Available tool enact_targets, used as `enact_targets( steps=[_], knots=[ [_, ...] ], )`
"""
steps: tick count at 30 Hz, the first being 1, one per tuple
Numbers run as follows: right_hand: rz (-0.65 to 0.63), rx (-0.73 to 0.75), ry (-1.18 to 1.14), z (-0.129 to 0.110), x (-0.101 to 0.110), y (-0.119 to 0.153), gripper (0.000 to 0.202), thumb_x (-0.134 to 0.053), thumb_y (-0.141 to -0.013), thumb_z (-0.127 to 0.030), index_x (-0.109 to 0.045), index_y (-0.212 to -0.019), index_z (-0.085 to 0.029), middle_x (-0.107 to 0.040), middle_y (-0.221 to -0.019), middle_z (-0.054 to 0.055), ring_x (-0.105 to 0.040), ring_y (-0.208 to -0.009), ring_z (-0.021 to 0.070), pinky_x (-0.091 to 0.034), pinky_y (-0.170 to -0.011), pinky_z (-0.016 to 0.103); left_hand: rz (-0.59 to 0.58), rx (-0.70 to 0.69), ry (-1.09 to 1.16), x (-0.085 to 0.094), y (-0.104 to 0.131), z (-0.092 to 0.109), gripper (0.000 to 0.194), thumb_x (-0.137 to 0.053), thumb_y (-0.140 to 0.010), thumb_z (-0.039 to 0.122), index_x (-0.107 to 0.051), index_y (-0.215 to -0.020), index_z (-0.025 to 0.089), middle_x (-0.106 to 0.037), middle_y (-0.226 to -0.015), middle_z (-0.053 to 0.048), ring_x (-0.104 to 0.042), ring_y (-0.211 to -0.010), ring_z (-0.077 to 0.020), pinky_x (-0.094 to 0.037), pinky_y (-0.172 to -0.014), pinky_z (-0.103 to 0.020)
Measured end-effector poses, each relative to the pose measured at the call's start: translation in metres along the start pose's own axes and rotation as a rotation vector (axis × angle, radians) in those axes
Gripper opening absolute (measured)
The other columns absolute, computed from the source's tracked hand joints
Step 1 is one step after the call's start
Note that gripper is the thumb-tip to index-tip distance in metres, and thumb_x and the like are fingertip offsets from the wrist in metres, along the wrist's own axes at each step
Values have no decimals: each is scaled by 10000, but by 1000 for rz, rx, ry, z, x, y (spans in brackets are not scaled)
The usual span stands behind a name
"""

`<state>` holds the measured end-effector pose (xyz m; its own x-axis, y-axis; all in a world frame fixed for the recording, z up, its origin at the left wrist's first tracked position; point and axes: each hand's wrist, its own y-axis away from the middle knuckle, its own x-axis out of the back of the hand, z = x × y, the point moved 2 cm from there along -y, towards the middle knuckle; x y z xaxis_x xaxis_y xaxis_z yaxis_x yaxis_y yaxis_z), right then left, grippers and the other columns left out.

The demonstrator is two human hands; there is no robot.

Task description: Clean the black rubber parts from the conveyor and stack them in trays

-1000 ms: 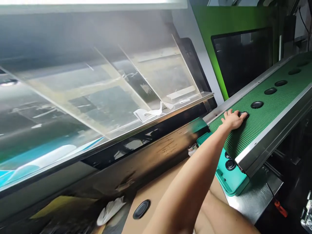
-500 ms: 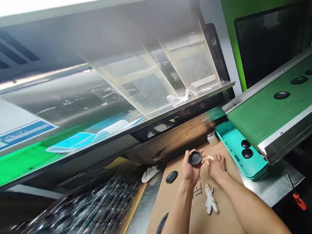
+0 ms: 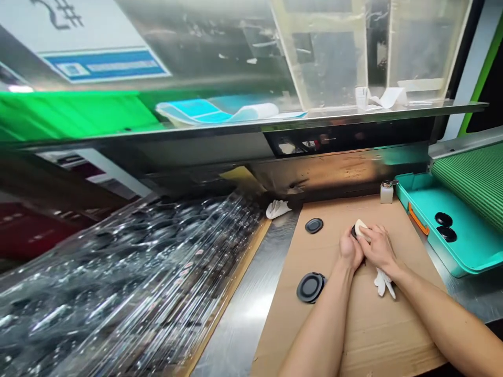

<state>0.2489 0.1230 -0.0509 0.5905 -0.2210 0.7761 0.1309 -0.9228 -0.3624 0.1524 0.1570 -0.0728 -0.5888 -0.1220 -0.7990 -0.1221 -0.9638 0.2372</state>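
Observation:
My left hand (image 3: 349,250) is closed around a small black round cap-like part (image 3: 353,231), mostly hidden by my fingers. Pinched in my right hand (image 3: 378,246) is a cream-white pad (image 3: 359,226), pressed against that part. Both hands meet above a sheet of brown cardboard (image 3: 369,335). To their left on the cardboard lie a smaller black oval part (image 3: 314,225) and a larger black round part (image 3: 310,287). A crumpled white glove (image 3: 385,284) rests beneath my right wrist.
A teal tray (image 3: 463,262) holding black round parts (image 3: 447,233) stands right, below the green conveyor belt (image 3: 475,178). Near it is a small pump bottle (image 3: 386,192). Plastic-wrapped trays of black parts (image 3: 157,283) fill the left. A metal shelf (image 3: 353,115) overhangs the back.
My right hand has come off the cardboard with the white pad and met the black part in my left hand. The camera view has levelled and swung left.

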Motion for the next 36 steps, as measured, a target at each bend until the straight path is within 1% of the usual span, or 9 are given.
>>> enact_targets(
  steps=[3,7,11,16,19,25,27,31,36],
  knots=[
    [-22,59,75,-14,-3,5,329,-537,-972,-319,-718,-1247,-308,-631,-1339,40,-532,-1145,233,-411,-966,325,-56,83,56,-1,-2,-1,465,-324,-1000,451,-679,-960,153,-735,-1115,-166,-690,-1134,-287,-518,-1050,-523],
    [-2,-87,213,-16,2,-5,359,-479,-1009,-332,-705,-1281,-268,-638,-1325,87,-522,-1163,259,-393,-971,351,-21,45,98,-1,-3,1,408,-347,-1016,373,-682,-934,154,-741,-1098,-148,-679,-1168,-250,-494,-1100,-432],
    [-52,3,258,-19,5,-10,361,-464,-1019,-355,-697,-1286,-288,-614,-1369,79,-515,-1155,261,-381,-948,353,-42,79,109,-4,-3,1,433,-328,-1021,393,-686,-951,158,-740,-1108,-151,-674,-1183,-265,-497,-1098,-472],
    [-22,-8,335,-13,8,-8,375,-426,-1031,-350,-700,-1274,-266,-637,-1325,101,-516,-1115,275,-375,-923,376,-30,76,119,-4,-4,2,401,-350,-1030,368,-674,-938,151,-741,-1103,-140,-672,-1187,-239,-501,-1097,-410],
    [-29,120,303,-2,7,-10,364,-460,-1016,-343,-686,-1291,-265,-620,-1354,104,-522,-1101,273,-386,-931,385,-19,114,141,-4,-3,3,422,-345,-1039,382,-677,-968,132,-726,-1158,-166,-684,-1158,-242,-537,-1049,-404],
    [183,65,-8,32,31,-24,363,-538,-948,-285,-659,-1274,-182,-647,-1228,128,-573,-1136,268,-451,-997,396,7,109,170,-2,2,7,440,-334,-1058,387,-675,-1008,111,-725,-1177,-187,-692,-1149,-255,-584,-941,-374],
    [110,149,-124,30,38,-22,385,-592,-922,-296,-643,-1291,-196,-644,-1212,110,-599,-1115,248,-477,-981,369,36,85,165,-2,3,9,434,-330,-1059,374,-678,-993,123,-734,-1151,-174,-688,-1154,-249,-579,-952,-382],
    [-183,305,-147,14,38,-13,266,-596,-938,-273,-690,-1184,-242,-648,-1197,76,-604,-1117,229,-476,-996,354,30,64,151,-3,2,8,445,-326,-1058,375,-680,-963,122,-732,-1141,-174,-686,-1152,-247,-532,-1037,-405],
    [-245,422,-101,3,43,-11,188,-520,-979,-218,-692,-1056,-222,-637,-1172,86,-564,-1133,229,-444,-1014,370,-8,80,91,-2,0,3,451,-351,-1049,406,-685,-968,113,-737,-1074,-178,-690,-1135,-265,-495,-1082,-432]
  ],
)
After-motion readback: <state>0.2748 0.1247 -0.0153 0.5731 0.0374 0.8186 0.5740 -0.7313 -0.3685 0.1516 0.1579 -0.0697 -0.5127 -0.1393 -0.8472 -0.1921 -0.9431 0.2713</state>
